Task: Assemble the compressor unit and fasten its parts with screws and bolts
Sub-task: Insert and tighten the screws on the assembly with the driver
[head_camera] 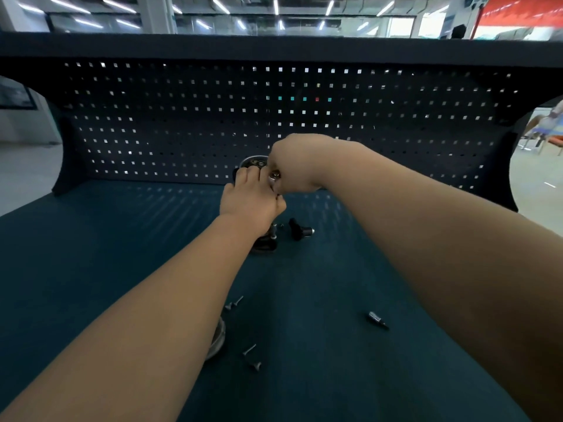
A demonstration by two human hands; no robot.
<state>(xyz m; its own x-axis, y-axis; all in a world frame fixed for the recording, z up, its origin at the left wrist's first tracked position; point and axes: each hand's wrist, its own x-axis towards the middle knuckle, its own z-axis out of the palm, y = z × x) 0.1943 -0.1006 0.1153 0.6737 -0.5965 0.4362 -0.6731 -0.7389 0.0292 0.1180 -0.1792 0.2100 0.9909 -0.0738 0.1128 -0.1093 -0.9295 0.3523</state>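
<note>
1. The compressor unit [254, 162] sits at the far side of the table [91, 254], right behind both hands and mostly hidden by them. We see only a round metal rim and a dark edge.
2. Our left hand [249, 202] reaches forward with its fingers bent over the near edge of the unit, holding it.
3. Our right hand [295, 166] is just above and to the right of the left one, touching it at the thumb. It is closed in a fist around a metal tool [274, 178], whose shiny head shows at the bottom of the fist.
4. Just below the left wrist lies a black part [265, 243], partly covered by the wrist. Just to its right, under the right hand, lies a black knob [300, 229] with a silver tip.
5. Loose screws [249, 350] lie between our forearms, closer to the left one.
6. A metal disc [217, 336] peeks out from under the left forearm.
7. A small socket [376, 319] lies alone near the right forearm.
8. A dark pegboard [152, 123] stands beyond both hands.
</note>
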